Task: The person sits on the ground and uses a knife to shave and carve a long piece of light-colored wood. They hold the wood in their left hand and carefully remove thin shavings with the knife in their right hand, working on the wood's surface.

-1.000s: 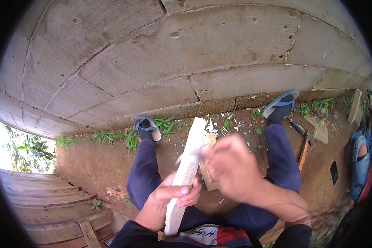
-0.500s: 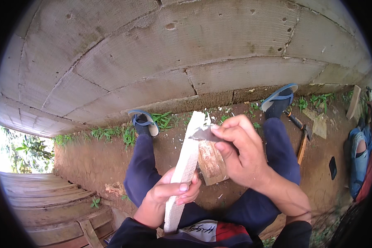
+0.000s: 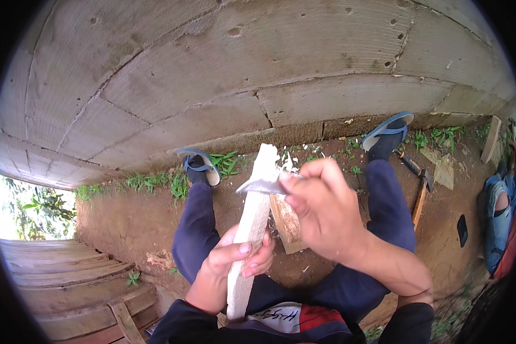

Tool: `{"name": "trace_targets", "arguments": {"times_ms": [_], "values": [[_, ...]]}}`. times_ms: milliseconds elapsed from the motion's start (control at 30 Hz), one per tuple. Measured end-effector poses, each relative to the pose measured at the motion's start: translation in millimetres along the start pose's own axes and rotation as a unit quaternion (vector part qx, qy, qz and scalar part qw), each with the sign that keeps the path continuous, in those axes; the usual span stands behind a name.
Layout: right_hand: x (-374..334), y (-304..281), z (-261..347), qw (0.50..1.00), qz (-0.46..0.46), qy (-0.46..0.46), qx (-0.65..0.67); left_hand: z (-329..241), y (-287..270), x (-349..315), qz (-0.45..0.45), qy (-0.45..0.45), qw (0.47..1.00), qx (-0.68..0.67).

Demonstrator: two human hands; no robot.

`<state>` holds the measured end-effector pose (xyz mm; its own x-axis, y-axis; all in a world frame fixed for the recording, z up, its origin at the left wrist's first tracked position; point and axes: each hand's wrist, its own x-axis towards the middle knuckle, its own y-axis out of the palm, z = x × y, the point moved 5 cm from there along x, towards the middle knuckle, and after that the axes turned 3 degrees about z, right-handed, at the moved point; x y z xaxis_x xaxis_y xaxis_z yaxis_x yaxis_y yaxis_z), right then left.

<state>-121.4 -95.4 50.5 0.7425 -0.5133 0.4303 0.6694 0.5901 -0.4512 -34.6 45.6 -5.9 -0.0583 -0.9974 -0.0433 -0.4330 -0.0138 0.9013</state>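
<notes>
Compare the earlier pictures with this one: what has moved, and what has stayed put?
The right hand has carried the knife up the pale stick, from its middle toward the far end, and the blade now lies across it there. Nothing was picked up or let go. The left hand still grips the stick's lower part, the wood block sits between the legs, and the hammer lies on the ground.
</notes>
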Motion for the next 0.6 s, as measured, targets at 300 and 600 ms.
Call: {"name": "trace_targets", "arguments": {"times_ms": [300,600], "values": [[-17.4,9.9,11.6,0.998,0.052,-0.02,0.028,0.6,5.7,1.5,0.011,-0.011,1.0,-0.027],[-19.1,12.1,7.3,0.998,0.063,0.003,-0.028,1.4,5.5,0.1,-0.001,-0.027,0.999,-0.029]]}}
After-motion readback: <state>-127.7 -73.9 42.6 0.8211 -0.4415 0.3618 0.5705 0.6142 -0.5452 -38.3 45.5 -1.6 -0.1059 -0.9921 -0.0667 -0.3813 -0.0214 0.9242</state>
